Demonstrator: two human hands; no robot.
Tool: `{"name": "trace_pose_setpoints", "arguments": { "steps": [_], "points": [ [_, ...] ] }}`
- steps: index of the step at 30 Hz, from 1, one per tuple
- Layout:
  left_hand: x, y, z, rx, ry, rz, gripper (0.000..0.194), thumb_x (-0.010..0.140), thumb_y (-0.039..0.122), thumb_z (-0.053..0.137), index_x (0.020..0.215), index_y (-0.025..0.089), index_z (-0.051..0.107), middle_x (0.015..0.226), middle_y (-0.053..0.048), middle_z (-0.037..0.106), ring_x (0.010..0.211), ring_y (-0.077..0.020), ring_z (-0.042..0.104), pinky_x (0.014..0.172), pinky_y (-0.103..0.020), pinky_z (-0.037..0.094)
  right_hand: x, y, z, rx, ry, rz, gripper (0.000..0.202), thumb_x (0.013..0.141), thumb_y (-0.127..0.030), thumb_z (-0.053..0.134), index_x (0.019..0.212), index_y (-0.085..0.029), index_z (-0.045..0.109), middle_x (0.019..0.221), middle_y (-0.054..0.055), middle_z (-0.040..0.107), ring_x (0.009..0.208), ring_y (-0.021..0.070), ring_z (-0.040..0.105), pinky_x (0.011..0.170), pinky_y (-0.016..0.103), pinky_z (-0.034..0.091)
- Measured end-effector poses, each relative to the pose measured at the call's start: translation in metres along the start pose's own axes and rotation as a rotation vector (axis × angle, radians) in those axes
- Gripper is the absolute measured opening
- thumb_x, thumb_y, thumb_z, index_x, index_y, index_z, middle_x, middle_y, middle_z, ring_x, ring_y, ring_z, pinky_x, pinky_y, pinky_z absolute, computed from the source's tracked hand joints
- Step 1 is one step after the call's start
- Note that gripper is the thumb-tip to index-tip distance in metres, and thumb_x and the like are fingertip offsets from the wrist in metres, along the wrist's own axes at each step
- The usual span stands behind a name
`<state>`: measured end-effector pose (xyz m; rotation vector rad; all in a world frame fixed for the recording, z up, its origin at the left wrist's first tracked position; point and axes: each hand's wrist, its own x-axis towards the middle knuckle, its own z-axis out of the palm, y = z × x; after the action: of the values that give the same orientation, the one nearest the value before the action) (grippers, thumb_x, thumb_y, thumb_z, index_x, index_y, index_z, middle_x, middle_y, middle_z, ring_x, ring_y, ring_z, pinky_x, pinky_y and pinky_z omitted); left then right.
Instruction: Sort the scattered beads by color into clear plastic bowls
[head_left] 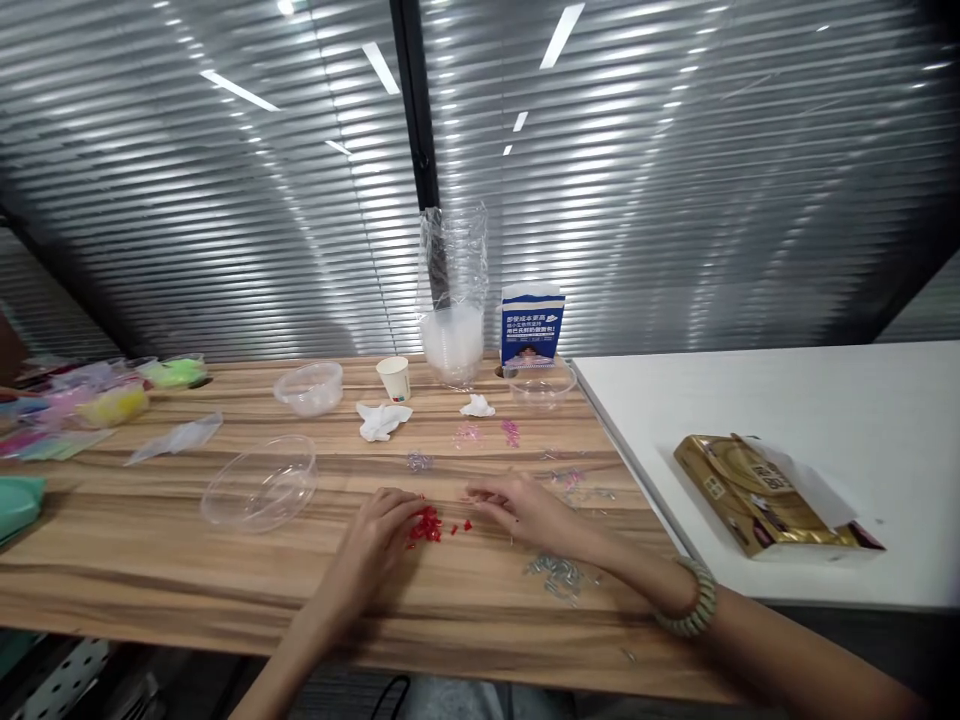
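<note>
My left hand (380,530) rests on the wooden table (150,570), its fingertips touching the left edge of a pile of small translucent red pieces (429,525). The fingers are loosely stretched, and I see nothing held in them. To the right of the pile, my right hand (517,508) is low over the table with thumb and forefinger apart. A few single red pieces (466,525) lie close to its thumb. Pale pink bits are just visible by its fingertips. A heap of clear greyish pieces (559,575) lies below the right forearm, which wears a coiled band.
Small groups of lilac pieces (419,461) and pink pieces (511,433) lie beyond my hands. Further back are clear plastic bowls (309,388), a paper cup (394,380), crumpled tissues (382,421) and a blue carton (531,328). A gold tissue pack (772,495) sits right.
</note>
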<state>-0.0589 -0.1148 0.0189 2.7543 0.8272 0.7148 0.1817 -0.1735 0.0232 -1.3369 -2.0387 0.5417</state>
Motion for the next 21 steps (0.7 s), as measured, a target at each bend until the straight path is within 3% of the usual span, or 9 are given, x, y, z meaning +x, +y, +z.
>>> {"name": "trace_pose_setpoints", "arguments": {
  "steps": [4, 7, 9, 12, 15, 18, 21],
  "points": [
    [-0.017, -0.022, -0.031, 0.154, 0.295, 0.024, 0.021, 0.089, 0.021, 0.046, 0.104, 0.023, 0.060, 0.103, -0.006, 0.062, 0.096, -0.0204, 0.057, 0.083, -0.035, 0.047, -0.007, -0.004, -0.002, -0.017, -0.058, 0.092, 0.039, 0.092, -0.032, 0.037, 0.125, -0.016, 0.051, 0.126, 0.010, 0.054, 0.113, 0.0218, 0.054, 0.096, 0.035, 0.044],
    [-0.033, -0.045, -0.054, 0.389, 0.458, -0.069, 0.027, 0.087, 0.029, 0.050, 0.113, 0.022, 0.054, 0.112, -0.009, 0.059, 0.104, -0.0257, 0.053, 0.091, -0.043, 0.041, -0.014, -0.009, 0.001, 0.000, -0.151, 0.170, 0.053, 0.092, -0.038, 0.036, 0.137, -0.010, 0.036, 0.141, 0.013, 0.036, 0.130, 0.0225, 0.037, 0.109, 0.039, 0.031],
    [-0.044, -0.058, -0.061, 0.514, 0.469, -0.158, 0.038, 0.086, 0.040, 0.050, 0.117, 0.019, 0.051, 0.116, -0.013, 0.055, 0.108, -0.0303, 0.050, 0.094, -0.048, 0.037, -0.015, -0.014, 0.005, 0.031, -0.183, 0.194, 0.059, 0.092, -0.044, 0.033, 0.140, -0.010, 0.028, 0.146, 0.012, 0.024, 0.135, 0.0210, 0.025, 0.114, 0.039, 0.023],
    [-0.057, -0.074, -0.059, 0.607, 0.434, -0.291, 0.050, 0.083, 0.052, 0.046, 0.118, 0.016, 0.049, 0.118, -0.016, 0.053, 0.110, -0.0350, 0.046, 0.096, -0.055, 0.031, -0.009, -0.019, 0.014, 0.075, -0.267, 0.227, 0.072, 0.091, -0.054, 0.027, 0.143, -0.007, 0.016, 0.149, 0.013, 0.010, 0.139, 0.0218, 0.010, 0.116, 0.040, 0.015],
    [-0.065, -0.083, -0.050, 0.582, 0.447, -0.355, 0.039, 0.085, 0.048, 0.045, 0.107, 0.017, 0.053, 0.118, -0.015, 0.053, 0.112, -0.0341, 0.045, 0.095, -0.055, 0.032, 0.000, -0.020, 0.025, 0.041, -0.368, 0.260, 0.081, 0.089, -0.059, 0.025, 0.143, 0.000, 0.009, 0.148, 0.018, 0.000, 0.138, 0.0259, -0.002, 0.116, 0.044, 0.007],
    [-0.069, -0.083, -0.048, 0.446, 0.521, -0.308, 0.026, 0.087, 0.042, 0.045, 0.090, 0.018, 0.056, 0.111, -0.012, 0.056, 0.108, -0.0291, 0.050, 0.094, -0.048, 0.038, 0.008, -0.020, 0.039, -0.001, -0.318, 0.255, 0.079, 0.090, -0.057, 0.022, 0.143, 0.000, 0.010, 0.148, 0.018, -0.001, 0.138, 0.0272, -0.004, 0.116, 0.048, 0.006],
    [-0.078, -0.072, -0.053, 0.333, 0.580, -0.291, 0.023, 0.087, 0.040, 0.047, 0.085, 0.019, 0.056, 0.101, -0.009, 0.059, 0.098, -0.0255, 0.055, 0.088, -0.044, 0.043, 0.014, -0.020, 0.049, -0.028, -0.282, 0.250, 0.078, 0.090, -0.057, 0.019, 0.142, 0.001, 0.011, 0.148, 0.019, 0.000, 0.138, 0.0272, -0.002, 0.116, 0.047, 0.008]
  ]
}}
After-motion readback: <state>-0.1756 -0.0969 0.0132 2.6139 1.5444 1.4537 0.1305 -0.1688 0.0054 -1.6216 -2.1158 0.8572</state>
